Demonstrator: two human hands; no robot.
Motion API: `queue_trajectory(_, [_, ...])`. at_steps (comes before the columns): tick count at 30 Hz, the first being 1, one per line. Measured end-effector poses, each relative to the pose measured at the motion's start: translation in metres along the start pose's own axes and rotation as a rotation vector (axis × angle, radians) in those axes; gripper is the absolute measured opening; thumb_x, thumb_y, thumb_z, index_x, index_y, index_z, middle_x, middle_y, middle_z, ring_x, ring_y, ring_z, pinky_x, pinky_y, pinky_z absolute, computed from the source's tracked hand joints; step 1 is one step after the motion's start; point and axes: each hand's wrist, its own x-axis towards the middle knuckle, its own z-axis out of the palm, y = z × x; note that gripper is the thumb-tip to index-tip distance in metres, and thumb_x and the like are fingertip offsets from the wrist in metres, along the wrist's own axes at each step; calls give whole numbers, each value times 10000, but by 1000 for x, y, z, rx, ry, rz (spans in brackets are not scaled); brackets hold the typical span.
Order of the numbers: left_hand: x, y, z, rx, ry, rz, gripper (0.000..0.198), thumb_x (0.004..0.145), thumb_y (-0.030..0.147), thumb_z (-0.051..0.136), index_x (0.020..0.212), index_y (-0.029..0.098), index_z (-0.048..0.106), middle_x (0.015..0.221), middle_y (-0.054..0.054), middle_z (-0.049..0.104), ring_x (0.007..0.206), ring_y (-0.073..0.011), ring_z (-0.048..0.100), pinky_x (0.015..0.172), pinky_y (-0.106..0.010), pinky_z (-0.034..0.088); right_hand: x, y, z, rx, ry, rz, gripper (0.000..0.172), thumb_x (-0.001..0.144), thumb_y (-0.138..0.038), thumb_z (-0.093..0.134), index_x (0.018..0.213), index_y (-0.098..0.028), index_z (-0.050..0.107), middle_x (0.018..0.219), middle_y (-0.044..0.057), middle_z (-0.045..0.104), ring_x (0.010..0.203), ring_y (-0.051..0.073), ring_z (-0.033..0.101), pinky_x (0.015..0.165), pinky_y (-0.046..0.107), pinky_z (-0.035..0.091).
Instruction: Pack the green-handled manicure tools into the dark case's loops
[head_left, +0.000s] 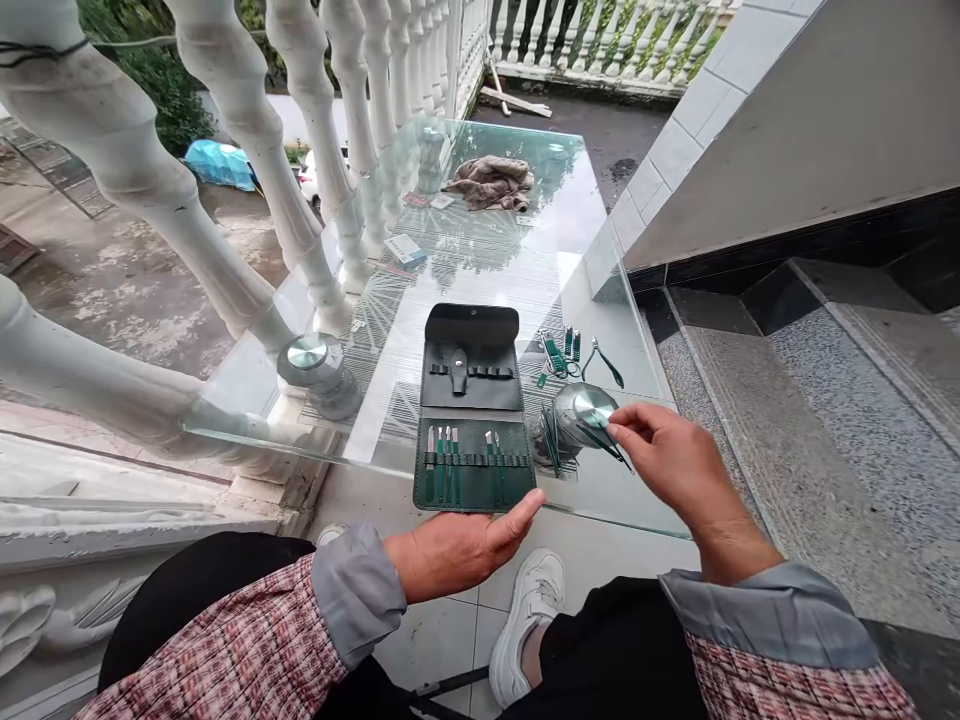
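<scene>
An open dark green manicure case (471,400) lies lengthwise before me, its flap at the far end. In its near panel, several slim green-handled tools (444,468) sit in the left loops and two more (495,468) further right. The upper panel's loops hold no tools; a small leather tab (458,370) is there. My left hand (469,548) supports the case's near edge, thumb stretched out, fingers hidden beneath. To the right, my right hand (667,455) pinches what looks like green tweezers (606,447) above the glass. Thin green tools (550,442) lie between that hand and the case.
On the glass table (510,260) lie nail clippers (553,352), small scissors (562,369) and cuticle nippers (606,362). A crumpled cloth (491,182) and a small box (405,250) lie farther off. White balusters (225,80) stand left, stone steps (750,400) right.
</scene>
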Motion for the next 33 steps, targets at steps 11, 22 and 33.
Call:
queue_trajectory(11, [5, 6, 2, 389, 71, 108, 569, 840, 127, 320, 1407, 131, 373, 1423, -197, 397, 784, -162, 663, 424, -262, 433, -11, -3, 16, -272, -104, -119, 142, 826, -236, 481, 751, -211, 599, 838, 36, 611, 685, 158, 521, 568, 282, 308])
queue_trajectory(22, [4, 8, 2, -100, 41, 9, 544, 828, 110, 386, 1370, 133, 427, 1470, -191, 322, 700, -124, 650, 417, -239, 439, -12, -4, 19, -299, -105, -117, 126, 858, -207, 405, 801, -208, 518, 808, 56, 569, 734, 188, 511, 593, 290, 306])
queue_trajectory(33, [2, 2, 2, 2454, -150, 465, 508, 659, -66, 428, 1074, 86, 679, 1154, -117, 653, 1326, -217, 389, 1000, -387, 485, -4, -12, 17, 69, -140, 73, 283, 748, -313, 478, 955, -213, 643, 798, 44, 689, 751, 206, 613, 678, 315, 419])
